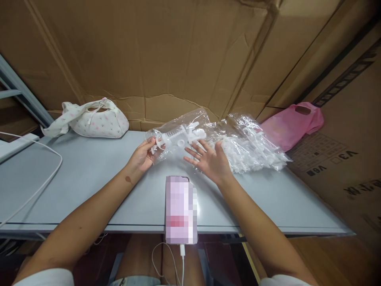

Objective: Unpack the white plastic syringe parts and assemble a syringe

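My left hand (146, 154) pinches the near left end of a clear plastic bag (196, 117) that holds a white plastic part shaped like a syringe (175, 137), with a ribbed or marked barrel and flared ends. The bagged piece is held up above the table, tilted slightly up to the right. My right hand (212, 161) is open, palm up with fingers spread, just below the bag's right end; whether its fingertips touch the bag I cannot tell. Right behind that hand lies a pile of clear bags with white plastic parts (247, 153).
A phone (180, 208) with a blurred screen and a charging cable (182, 252) lies at the front edge of the grey table (89, 178). A white patterned cloth bag (99, 121) stands back left, a pink plastic bag (288, 123) back right. Cardboard (149, 55) walls the back; a white cable (50, 174) crosses the left.
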Available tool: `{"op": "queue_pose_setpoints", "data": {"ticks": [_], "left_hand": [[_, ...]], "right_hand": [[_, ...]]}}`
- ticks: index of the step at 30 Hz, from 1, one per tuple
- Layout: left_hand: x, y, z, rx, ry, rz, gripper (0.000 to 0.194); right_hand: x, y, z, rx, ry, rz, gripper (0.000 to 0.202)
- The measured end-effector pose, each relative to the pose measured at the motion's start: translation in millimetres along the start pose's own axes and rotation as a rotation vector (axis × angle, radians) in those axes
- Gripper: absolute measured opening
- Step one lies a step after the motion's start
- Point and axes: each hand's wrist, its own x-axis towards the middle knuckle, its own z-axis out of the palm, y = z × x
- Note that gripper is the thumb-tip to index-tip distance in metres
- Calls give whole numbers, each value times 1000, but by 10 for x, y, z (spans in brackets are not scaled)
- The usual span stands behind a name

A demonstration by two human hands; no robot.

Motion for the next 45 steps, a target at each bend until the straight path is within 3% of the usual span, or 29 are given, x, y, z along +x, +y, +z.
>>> {"op": "queue_pose_setpoints", "data": {"ticks": [4, 10, 13, 16, 18, 20, 27, 31, 38, 43, 45], "left_hand": [[-78, -132, 52, 57, -75, -34, 11], [-194, -245, 73, 220, -192, -62, 39], [-235, -218, 61, 451, -210, 83, 68], [-267, -150, 52, 824, -191, 402, 85], [-274, -95, 47, 1093, -220, 605, 75], [-264, -46, 39, 1250, -274, 691, 55], [-184, -10, -5, 1076, -380, 490, 18], [-208, -26, 2, 987, -424, 390, 14], [-293, 51, 51, 1154, -343, 751, 10], [-265, 92, 21, 1275, -308, 883, 8], [-254, 78, 2, 1373, -275, 1033, 6]], "right_hand": [[-27, 127, 93, 29, -19, 19, 55], [47, 204, 18, 109, 210, 22, 36], [73, 214, -36, 131, 302, 36, 29], [72, 197, -53, 126, 323, 13, 25], [67, 180, -55, 118, 322, 5, 26], [66, 168, -59, 101, 332, 10, 27], [74, 144, -61, 95, 303, 58, 32], [59, 134, -27, 98, 254, 99, 36], [80, 59, -66, 61, 351, -6, 21], [96, -35, -143, 91, 393, -75, 15], [92, -35, -134, 120, 402, -94, 16]]}}
